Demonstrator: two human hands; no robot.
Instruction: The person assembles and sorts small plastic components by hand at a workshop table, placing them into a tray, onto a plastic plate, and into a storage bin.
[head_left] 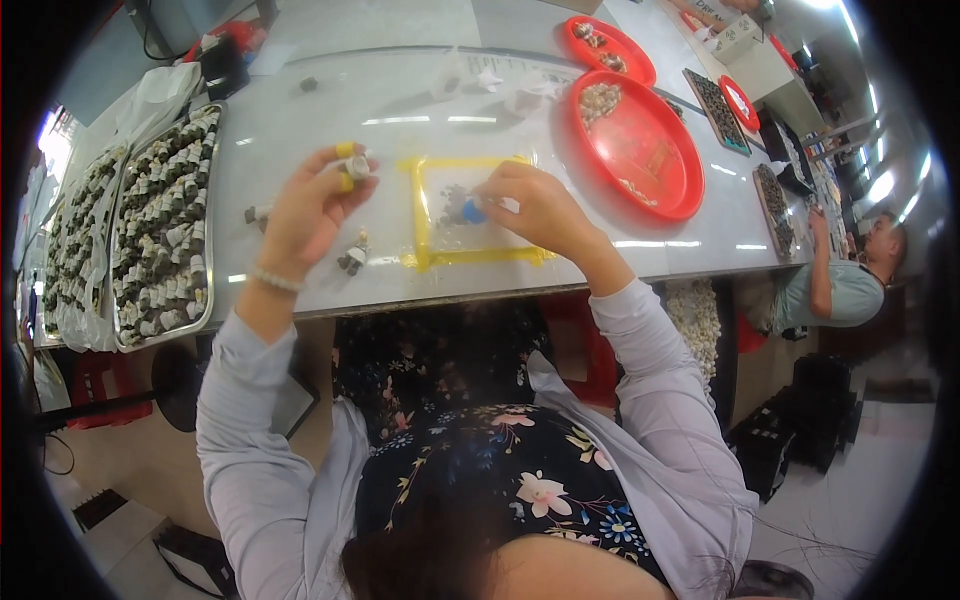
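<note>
Hands apart. Left hand [308, 212], yellow bands [346, 183] on its digits, pinching a small whitish rounded piece [356, 167]. Right hand [540, 203] curled at a small blue piece [473, 211] inside a yellow tape rectangle [422, 215] on the pale grey table [330, 115]; grip unclear. Round red tray [612, 165] beyond, to the right.

A pale table [380, 90] is carrying yellow tape [421, 225], forming a rectangle partly beneath the right hand [530, 205]. A red tray [640, 115] is lying right of that hand; a small piece [354, 257] is resting near the left hand [312, 215], a metal tray [211, 230] farther left.
</note>
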